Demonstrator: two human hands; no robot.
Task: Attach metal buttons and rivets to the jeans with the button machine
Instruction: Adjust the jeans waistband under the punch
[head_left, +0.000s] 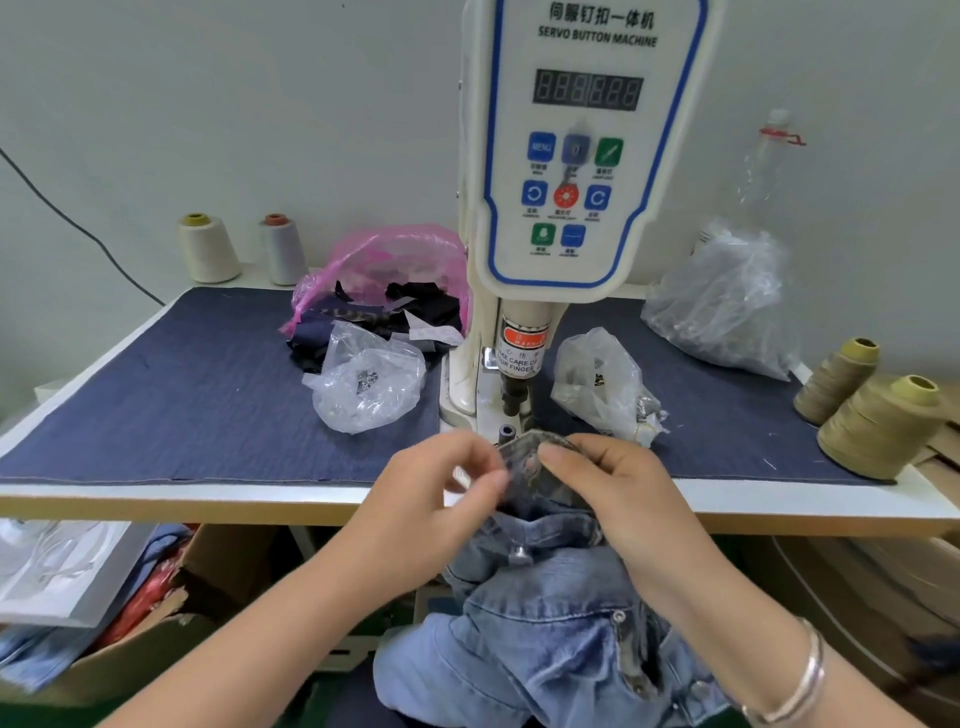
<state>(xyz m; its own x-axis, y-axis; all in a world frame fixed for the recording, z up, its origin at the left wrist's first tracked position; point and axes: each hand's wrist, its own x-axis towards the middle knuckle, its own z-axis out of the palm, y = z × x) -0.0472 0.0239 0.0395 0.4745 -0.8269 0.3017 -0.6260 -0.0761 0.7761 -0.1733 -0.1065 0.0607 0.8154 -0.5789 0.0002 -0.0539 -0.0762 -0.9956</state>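
Light blue jeans (550, 639) hang from the table's front edge down towards me. My left hand (441, 493) and my right hand (608, 483) both pinch a folded bit of the waistband (524, 457) just in front of the lower die (506, 432) of the white servo button machine (576, 156). A metal button (521, 555) sits on the denim below my hands, and a small rivet (619, 617) shows lower down. The punch (514, 395) stands above the die with nothing under it.
Two clear bags of metal parts lie beside the machine, one left (363, 384) and one right (602, 384). A pink bag of scraps (384, 280) and a big clear bag (727, 301) sit behind. Thread cones (878, 426) stand at right and back left (208, 249). Boxes are under the table.
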